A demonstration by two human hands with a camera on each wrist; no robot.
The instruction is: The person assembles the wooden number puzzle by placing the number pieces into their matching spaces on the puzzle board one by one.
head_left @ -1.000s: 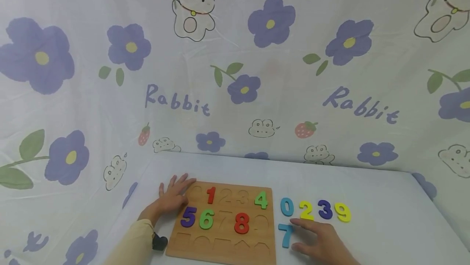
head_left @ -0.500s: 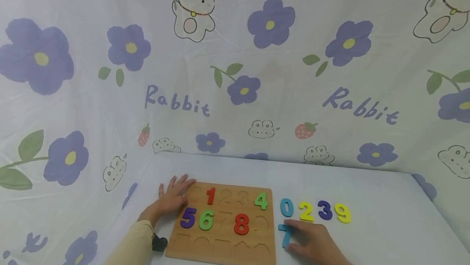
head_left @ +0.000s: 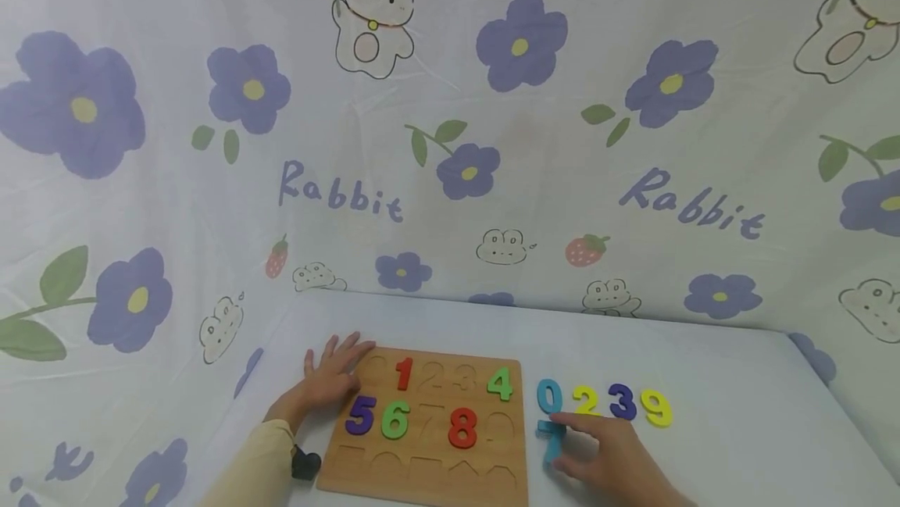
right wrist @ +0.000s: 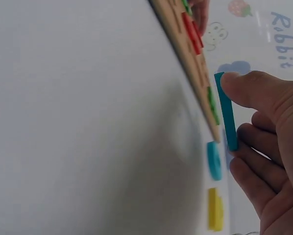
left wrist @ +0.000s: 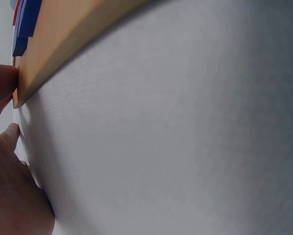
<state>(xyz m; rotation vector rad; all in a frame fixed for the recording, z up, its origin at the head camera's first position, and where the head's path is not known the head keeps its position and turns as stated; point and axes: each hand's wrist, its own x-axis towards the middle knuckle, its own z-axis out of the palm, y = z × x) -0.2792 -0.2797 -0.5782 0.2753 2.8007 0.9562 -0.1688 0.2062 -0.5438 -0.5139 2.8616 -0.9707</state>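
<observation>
My right hand (head_left: pixel 612 448) pinches a blue number 7 puzzle piece (head_left: pixel 554 443) between thumb and fingertips, right of the wooden number board (head_left: pixel 450 483). In the right wrist view, the piece (right wrist: pixel 227 112) stands raised off the white tabletop, seen edge-on. My left hand (head_left: pixel 330 382) rests at the board's upper left edge, fingers spread, thumb against the wood. Seated on the board are a red 1 (head_left: pixel 404 373), green 4 (head_left: pixel 500 383), purple 5 (head_left: pixel 361 415), green 6 (head_left: pixel 395 419) and red 8 (head_left: pixel 462 427). Between the 6 and 8 lies a 7-shaped recess.
A blue 0 (head_left: pixel 549 396), yellow 2 (head_left: pixel 585 398), purple 3 (head_left: pixel 623 401) and yellow 9 (head_left: pixel 657 407) lie in a row right of the board. A small black object (head_left: pixel 305 463) sits by the left sleeve. Behind the table hangs a patterned curtain (head_left: pixel 534 179).
The right thumb and fingers have closed in on the blue 7, which has risen from the tabletop and shifted slightly toward the 0. The left hand has stayed in place.
</observation>
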